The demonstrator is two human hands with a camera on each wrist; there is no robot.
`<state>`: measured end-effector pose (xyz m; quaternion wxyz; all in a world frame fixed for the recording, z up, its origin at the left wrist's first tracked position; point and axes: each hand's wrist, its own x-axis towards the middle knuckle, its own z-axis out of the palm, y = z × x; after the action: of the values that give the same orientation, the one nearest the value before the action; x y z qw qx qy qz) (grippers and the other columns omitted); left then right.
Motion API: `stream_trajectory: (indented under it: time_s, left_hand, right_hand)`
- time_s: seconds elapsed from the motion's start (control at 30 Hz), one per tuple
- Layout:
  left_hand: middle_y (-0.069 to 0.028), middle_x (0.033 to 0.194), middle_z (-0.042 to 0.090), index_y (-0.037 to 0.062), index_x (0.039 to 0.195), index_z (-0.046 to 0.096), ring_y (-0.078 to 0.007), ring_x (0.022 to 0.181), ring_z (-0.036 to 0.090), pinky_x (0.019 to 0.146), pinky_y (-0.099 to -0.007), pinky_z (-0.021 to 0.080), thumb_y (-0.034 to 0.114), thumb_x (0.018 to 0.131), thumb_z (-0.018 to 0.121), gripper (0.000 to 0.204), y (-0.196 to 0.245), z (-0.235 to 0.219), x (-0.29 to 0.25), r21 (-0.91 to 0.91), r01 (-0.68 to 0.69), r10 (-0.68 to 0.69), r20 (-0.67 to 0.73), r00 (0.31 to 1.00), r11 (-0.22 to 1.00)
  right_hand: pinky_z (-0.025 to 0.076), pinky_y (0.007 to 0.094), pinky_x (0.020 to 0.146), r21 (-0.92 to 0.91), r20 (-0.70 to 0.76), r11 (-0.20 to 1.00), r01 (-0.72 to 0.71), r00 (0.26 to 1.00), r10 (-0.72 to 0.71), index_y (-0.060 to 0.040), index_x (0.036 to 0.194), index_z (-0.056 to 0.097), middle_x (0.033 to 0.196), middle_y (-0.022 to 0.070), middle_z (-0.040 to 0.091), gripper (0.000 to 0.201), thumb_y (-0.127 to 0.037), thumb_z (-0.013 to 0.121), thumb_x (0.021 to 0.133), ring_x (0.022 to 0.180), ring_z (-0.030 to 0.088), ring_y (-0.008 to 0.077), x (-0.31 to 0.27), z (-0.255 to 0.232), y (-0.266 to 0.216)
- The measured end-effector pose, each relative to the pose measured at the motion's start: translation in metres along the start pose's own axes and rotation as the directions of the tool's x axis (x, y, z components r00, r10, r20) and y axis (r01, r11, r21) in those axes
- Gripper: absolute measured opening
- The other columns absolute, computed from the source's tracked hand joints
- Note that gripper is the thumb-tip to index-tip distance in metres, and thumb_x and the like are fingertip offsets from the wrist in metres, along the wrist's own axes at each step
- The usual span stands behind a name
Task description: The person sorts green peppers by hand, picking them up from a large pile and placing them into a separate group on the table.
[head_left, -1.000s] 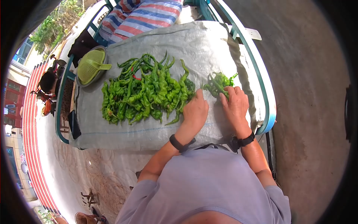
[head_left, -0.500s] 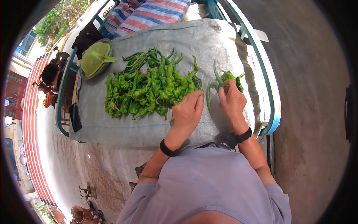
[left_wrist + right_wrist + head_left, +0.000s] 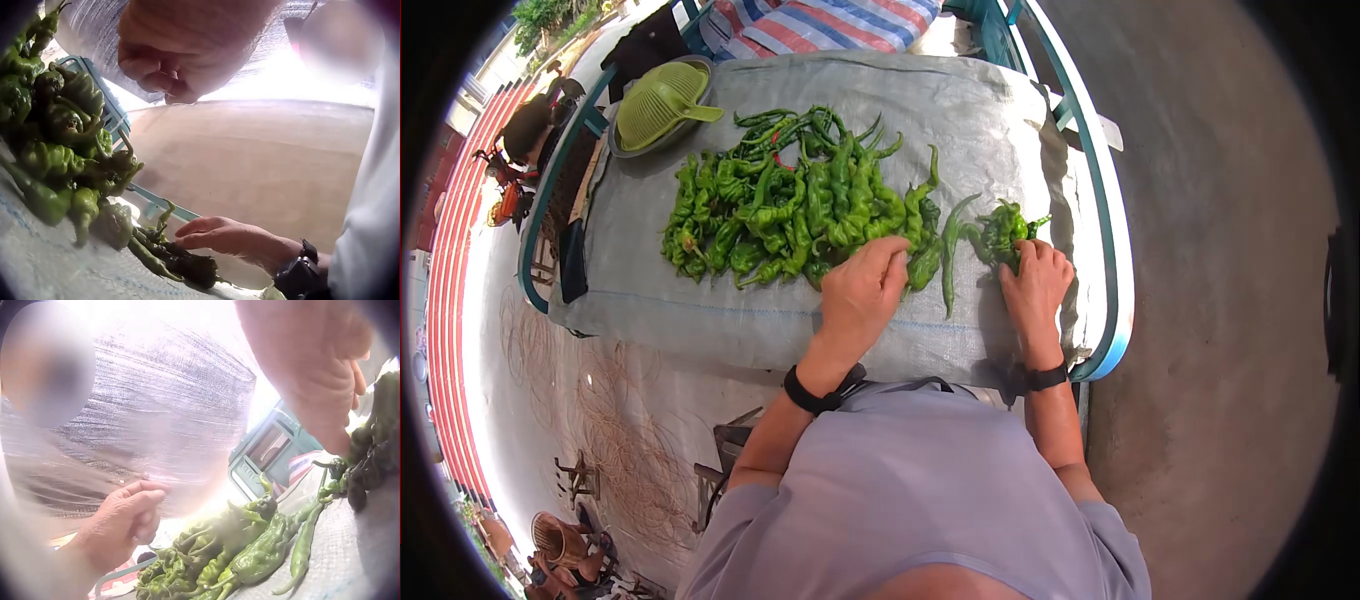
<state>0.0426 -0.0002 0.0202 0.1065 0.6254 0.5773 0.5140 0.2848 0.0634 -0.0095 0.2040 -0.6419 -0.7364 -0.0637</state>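
Observation:
My left hand (image 3: 863, 290) hovers at the near right edge of a large pile of green peppers (image 3: 800, 200), its fingers curled and thumb against the forefinger. Nothing shows in that hand (image 3: 128, 519) in the right wrist view. My right hand (image 3: 1037, 290) has its fingertips on a smaller heap of green peppers (image 3: 1003, 230) at the right. Its fingers look extended in the left wrist view, where the hand (image 3: 234, 240) lies over this heap. Between the two piles lies a long thin pepper (image 3: 950, 258). A red pepper (image 3: 780, 160) shows among the green ones.
Under the peppers is a grey woven sheet (image 3: 720, 320), framed by a teal metal rail (image 3: 1105, 200). A yellow-green colander (image 3: 662, 105) sits in a metal basin at the far left. Striped cloth (image 3: 820, 25) lies at the back. A dark flat object (image 3: 573, 262) rests by the left rail.
The right hand lifted peppers at the small heap and now rests its fingertips there. A long pepper now lies between the piles. The left hand has shifted left, along the large pile's near edge.

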Motion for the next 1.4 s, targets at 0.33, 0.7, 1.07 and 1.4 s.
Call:
stream_trajectory:
  time_s: [0.33,0.7,1.07,1.4]
  left_hand:
    - [-0.0086,0.074,0.064,0.0084,0.107,0.068,-0.0192,0.058,0.061,0.055,-0.0327,0.048,0.009,0.091,0.068,0.016,0.003,0.002,-0.006,-0.077,0.051,-0.044,0.086,0.995,0.996]
    - [-0.0076,0.066,0.058,0.0083,0.107,0.068,-0.0172,0.054,0.056,0.053,-0.0327,0.044,0.009,0.092,0.067,0.015,0.003,0.007,-0.012,-0.116,0.035,-0.019,0.138,0.990,0.993]
    - [-0.0102,0.071,0.062,0.0081,0.105,0.065,-0.0265,0.061,0.060,0.055,-0.0385,0.045,0.013,0.093,0.065,0.013,0.007,0.006,-0.014,-0.160,0.195,-0.138,0.313,0.940,0.968]
    - [-0.0091,0.065,0.057,0.0085,0.105,0.065,-0.0228,0.058,0.056,0.056,-0.0368,0.043,0.016,0.093,0.065,0.014,0.008,0.016,-0.020,-0.161,0.146,-0.078,0.370,0.926,0.976]
  right_hand:
    - [0.033,0.0454,0.106,0.340,-0.119,0.939,-0.055,0.988,0.101,-0.0043,0.115,0.065,0.120,0.0109,0.064,0.030,-0.023,0.066,0.092,0.118,0.051,0.0315,0.000,-0.006,-0.005]
    - [0.031,0.0488,0.108,0.216,-0.152,0.964,0.157,0.980,-0.126,-0.0100,0.116,0.069,0.132,0.0107,0.057,0.029,-0.021,0.069,0.089,0.127,0.046,0.0324,-0.001,0.020,-0.040]
    - [0.027,0.0509,0.110,0.007,0.002,0.998,0.068,0.998,-0.068,-0.0096,0.092,0.073,0.121,0.0114,0.065,0.024,-0.032,0.074,0.083,0.128,0.047,0.0336,-0.004,0.013,-0.014]
    - [0.030,0.0477,0.107,0.035,-0.050,0.997,0.063,0.997,-0.061,-0.0078,0.088,0.073,0.116,0.0071,0.069,0.021,-0.029,0.071,0.087,0.121,0.053,0.0299,0.008,0.016,-0.013]
